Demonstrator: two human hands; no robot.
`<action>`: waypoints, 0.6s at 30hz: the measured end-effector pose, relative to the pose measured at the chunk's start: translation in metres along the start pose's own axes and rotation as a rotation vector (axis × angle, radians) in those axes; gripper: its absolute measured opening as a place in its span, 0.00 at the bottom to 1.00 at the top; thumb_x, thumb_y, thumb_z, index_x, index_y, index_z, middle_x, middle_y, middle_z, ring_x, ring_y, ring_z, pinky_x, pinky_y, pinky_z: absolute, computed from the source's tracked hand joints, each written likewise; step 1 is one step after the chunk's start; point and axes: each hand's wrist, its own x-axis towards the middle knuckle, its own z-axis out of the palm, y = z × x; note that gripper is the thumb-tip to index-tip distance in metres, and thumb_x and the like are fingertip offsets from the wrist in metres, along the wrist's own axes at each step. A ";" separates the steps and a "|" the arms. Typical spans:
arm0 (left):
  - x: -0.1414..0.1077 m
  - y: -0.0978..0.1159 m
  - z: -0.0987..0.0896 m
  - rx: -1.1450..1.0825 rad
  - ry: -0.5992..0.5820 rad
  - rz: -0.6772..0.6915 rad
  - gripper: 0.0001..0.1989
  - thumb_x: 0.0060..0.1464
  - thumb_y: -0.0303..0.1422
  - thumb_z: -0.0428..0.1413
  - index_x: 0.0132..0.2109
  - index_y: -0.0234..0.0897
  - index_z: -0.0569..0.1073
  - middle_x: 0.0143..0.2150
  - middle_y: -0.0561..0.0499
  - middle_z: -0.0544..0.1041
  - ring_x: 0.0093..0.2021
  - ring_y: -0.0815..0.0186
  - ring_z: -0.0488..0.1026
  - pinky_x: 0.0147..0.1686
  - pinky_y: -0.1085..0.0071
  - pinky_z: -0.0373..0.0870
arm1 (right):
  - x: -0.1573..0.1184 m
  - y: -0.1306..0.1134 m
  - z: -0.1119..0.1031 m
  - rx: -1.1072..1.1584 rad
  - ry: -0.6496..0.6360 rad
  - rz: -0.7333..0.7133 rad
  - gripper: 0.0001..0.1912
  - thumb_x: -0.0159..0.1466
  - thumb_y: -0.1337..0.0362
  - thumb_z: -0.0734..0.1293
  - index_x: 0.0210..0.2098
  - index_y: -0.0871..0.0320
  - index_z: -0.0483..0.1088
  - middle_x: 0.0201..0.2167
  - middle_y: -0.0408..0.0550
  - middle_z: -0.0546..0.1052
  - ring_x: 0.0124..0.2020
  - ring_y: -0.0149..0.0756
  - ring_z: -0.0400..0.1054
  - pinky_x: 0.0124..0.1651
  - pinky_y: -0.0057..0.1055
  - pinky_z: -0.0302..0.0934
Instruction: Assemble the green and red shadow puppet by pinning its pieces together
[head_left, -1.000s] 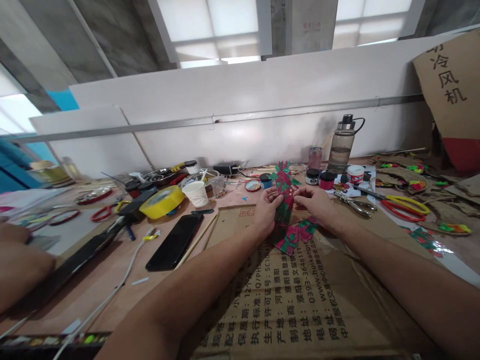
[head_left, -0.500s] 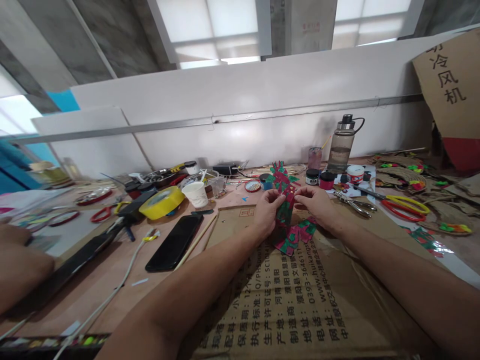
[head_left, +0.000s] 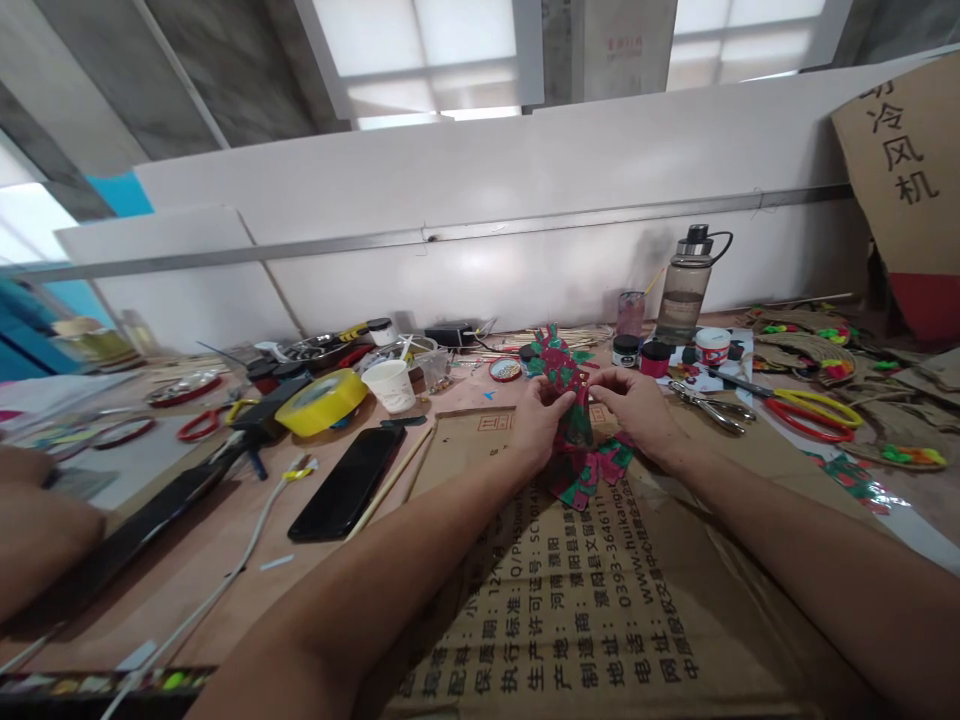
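Observation:
Above a flat cardboard sheet (head_left: 570, 600), a cut-out figure (head_left: 562, 368) painted magenta and green is held up between both hands. My left hand (head_left: 541, 415) pinches its left edge with thumb and fingers. On its right edge, beside small gold-coloured dots, the fingertips of my right hand (head_left: 626, 400) are pressed together. The figure's lower part, also magenta and green, hangs close to the cardboard; whether it touches cannot be made out.
Left are a black phone (head_left: 346, 484), yellow tape (head_left: 321, 402) and a white cup (head_left: 390, 386). Behind stand paint jars (head_left: 655, 358) and a bottle (head_left: 683, 290). Right lie pliers (head_left: 709, 405) and red-yellow scissors (head_left: 814, 412). Another person's arm (head_left: 45, 530) shows far left.
The held figure has tilted, its upper part turning and leaning slightly left. Both hands keep their grip, with only small finger shifts.

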 end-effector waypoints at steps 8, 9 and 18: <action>-0.001 -0.003 0.003 0.004 -0.002 0.033 0.15 0.38 0.32 0.65 0.33 0.35 0.69 0.31 0.53 0.73 0.31 0.68 0.69 0.32 0.72 0.66 | 0.000 0.001 -0.001 0.001 0.018 0.007 0.11 0.50 0.58 0.69 0.29 0.59 0.73 0.26 0.44 0.75 0.28 0.33 0.64 0.33 0.31 0.59; -0.001 -0.002 0.003 0.013 0.010 0.048 0.15 0.37 0.32 0.65 0.32 0.36 0.68 0.30 0.54 0.72 0.29 0.69 0.68 0.31 0.73 0.65 | 0.000 0.001 -0.001 -0.003 0.020 0.005 0.10 0.50 0.58 0.69 0.29 0.59 0.73 0.26 0.44 0.75 0.27 0.33 0.63 0.32 0.31 0.59; -0.002 0.009 0.001 0.115 0.115 0.097 0.16 0.36 0.28 0.65 0.31 0.37 0.65 0.28 0.57 0.68 0.30 0.71 0.66 0.34 0.73 0.64 | 0.003 0.011 0.000 0.044 -0.015 0.033 0.10 0.49 0.58 0.69 0.28 0.58 0.72 0.25 0.44 0.75 0.26 0.32 0.64 0.31 0.30 0.60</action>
